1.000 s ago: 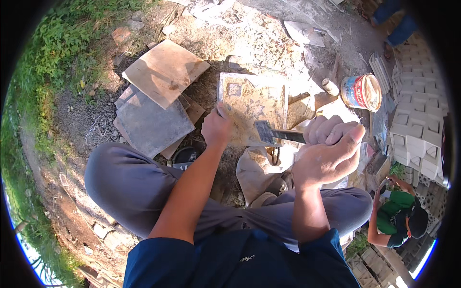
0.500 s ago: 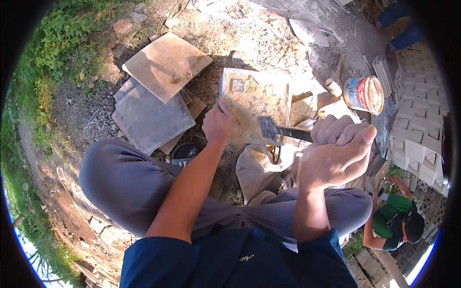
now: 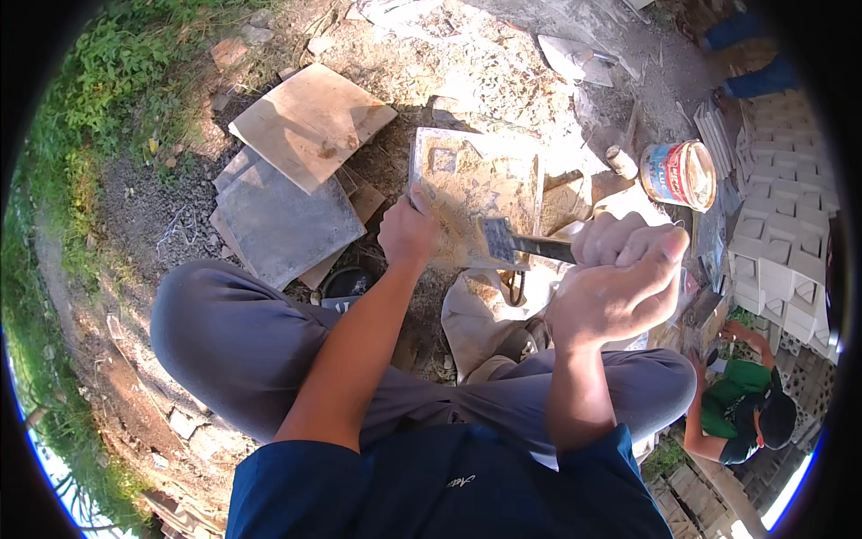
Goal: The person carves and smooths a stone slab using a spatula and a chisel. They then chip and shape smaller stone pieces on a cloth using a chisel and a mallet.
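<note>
Bare earth ground (image 3: 180, 207), gravelly, with grass (image 3: 81, 108) along its left edge; outdoor yard in sunlight. Head view: stacked grey and tan slabs (image 3: 287, 225) at left; paint can (image 3: 678, 175) and pale moulded blocks (image 3: 777, 242) at right. Mortar-crusted square tile (image 3: 471, 184) stands ahead of the knees. Left hand (image 3: 409, 229) clamped on the tile's near-left edge. Right hand (image 3: 615, 287) fisted around a dark-handled scraper (image 3: 516, 242), blade touching the tile's lower right face.
</note>
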Available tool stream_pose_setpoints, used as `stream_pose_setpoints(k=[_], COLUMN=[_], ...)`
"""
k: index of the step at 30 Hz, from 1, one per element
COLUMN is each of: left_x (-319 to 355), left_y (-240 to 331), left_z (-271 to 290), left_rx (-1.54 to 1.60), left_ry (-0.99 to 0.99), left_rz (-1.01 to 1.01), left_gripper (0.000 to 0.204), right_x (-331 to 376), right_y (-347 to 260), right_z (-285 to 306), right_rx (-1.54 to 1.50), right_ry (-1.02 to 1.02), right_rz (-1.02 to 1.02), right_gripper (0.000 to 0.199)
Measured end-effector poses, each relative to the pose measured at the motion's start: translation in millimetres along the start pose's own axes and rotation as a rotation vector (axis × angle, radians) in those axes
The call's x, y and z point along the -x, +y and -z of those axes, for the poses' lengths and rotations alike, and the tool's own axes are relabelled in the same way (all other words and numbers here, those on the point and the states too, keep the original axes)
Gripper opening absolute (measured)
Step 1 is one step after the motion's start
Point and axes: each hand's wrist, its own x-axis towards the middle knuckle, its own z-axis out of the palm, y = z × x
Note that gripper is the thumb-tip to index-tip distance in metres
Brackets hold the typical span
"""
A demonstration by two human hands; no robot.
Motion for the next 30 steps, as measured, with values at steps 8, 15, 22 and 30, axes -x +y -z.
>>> stream_pose_setpoints(k=[8,15,22,30], left_x=[-0.6,-1.8,0.9,-1.3], left_y=[-0.7,-2.9,-0.5,-2.1], left_z=[-3.6,-1.9,-2.8,-1.7], left_rx=[0.014,0.035,0.023,0.045], left_ry=[0.044,0.017,0.007,0.014], left_rz=[-0.034,0.008,-0.003,-0.010], left_gripper=[0.060,0.061,0.061,0.063], right_x=[3.3,1.9,6.7,5.0], right_y=[0.3,3.5,9.0,3.9], right_z=[3.7,0.8,5.7,3.5], right_rx=[0.011,0.037,0.068,0.062], right_ry=[0.041,0.051,-0.018,-0.030], right_rz=[-0.031,0.006,0.010,0.031], right_gripper=[0.047,0.049,0.046,0.045])
